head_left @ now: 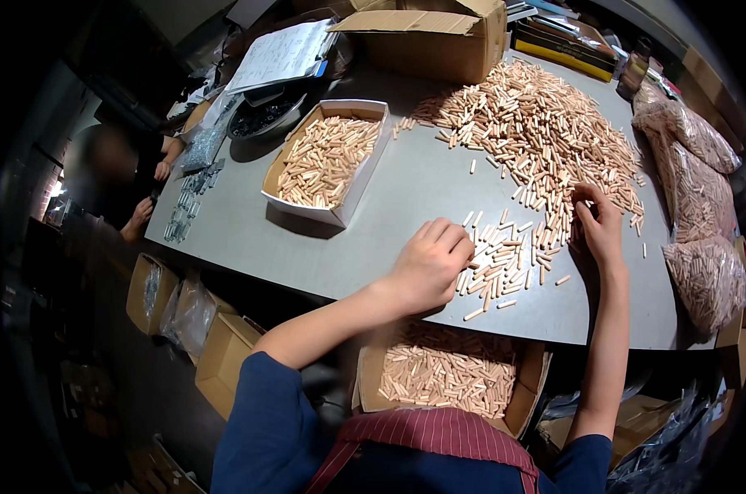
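A large heap of short wooden dowels lies on the grey table, thinning toward me into a loose scatter of dowels. My left hand rests at the left side of this scatter, fingers curled inward; whatever lies in them is hidden. At the right flank of the heap is my right hand, its fingers bent and the thumb apart from them, the tips close to the dowels. Below the table edge, in front of my body, a cardboard box holds many more dowels.
A white-sided box full of dowels stands left of centre. Behind it are a black bowl and papers. Clear bags of dowels line the right edge. An open carton stands at the back. Another person is at far left.
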Available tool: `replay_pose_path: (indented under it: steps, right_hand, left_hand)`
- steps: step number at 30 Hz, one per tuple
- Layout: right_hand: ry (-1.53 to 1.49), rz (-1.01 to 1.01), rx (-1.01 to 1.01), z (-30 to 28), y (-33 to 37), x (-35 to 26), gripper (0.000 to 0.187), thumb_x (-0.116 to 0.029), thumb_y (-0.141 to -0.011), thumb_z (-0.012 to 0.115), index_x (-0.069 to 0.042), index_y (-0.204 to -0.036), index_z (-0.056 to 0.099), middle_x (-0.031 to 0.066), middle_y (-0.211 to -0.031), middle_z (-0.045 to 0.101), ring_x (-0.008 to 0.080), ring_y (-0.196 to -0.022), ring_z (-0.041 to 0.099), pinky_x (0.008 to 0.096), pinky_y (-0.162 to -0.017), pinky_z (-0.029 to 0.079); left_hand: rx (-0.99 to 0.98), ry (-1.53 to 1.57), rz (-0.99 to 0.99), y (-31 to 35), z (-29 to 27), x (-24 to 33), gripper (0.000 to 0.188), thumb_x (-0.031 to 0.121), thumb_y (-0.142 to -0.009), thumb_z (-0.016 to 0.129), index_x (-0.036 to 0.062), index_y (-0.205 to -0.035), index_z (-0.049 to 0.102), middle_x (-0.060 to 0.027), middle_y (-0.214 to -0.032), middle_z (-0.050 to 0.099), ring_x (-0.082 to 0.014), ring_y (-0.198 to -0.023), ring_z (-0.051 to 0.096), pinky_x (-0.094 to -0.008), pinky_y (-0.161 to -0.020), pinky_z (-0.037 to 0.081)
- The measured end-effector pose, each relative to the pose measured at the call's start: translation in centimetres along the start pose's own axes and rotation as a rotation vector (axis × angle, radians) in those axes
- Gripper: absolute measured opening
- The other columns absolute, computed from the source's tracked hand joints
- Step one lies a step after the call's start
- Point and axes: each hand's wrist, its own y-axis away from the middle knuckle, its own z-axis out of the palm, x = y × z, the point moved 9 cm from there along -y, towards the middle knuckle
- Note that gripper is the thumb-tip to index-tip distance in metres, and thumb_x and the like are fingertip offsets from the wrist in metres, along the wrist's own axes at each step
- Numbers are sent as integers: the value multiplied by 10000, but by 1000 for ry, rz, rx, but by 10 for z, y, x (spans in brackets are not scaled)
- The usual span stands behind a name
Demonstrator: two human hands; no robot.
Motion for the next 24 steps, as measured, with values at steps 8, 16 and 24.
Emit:
replay_pose_path:
  steps: [8,16,24]
  right_hand:
    - [46,-48,60,-1,0,-4,358,-14,-946,645,-24,-1304,661,89,-1093,769,131,-880,704,292,-798,560]
    - [26,-48,66,-2,0,0,376,-13,-951,643,-31,-1326,645,93,-1119,765,131,-884,707,287,-791,560]
    - [36,32,18,-3,0,2,406,-27,-958,633,-34,-1364,631,98,-1160,761,152,-1014,725,297,-854,566]
  left_hand:
    - [159,259,-43,17,-33,-2,149,20,-832,746,56,-967,694,-107,-1040,679,-336,-1032,619,-424,-892,513]
    - [443,172,-304,27,-96,-62,143,-11,-884,697,31,-1019,683,-118,-1001,703,-320,-979,645,-402,-893,507]
    - [365,-239,-242,26,-119,-81,364,53,-953,622,-8,-1311,596,-201,-1301,622,-376,-1215,577,-485,-1072,425]
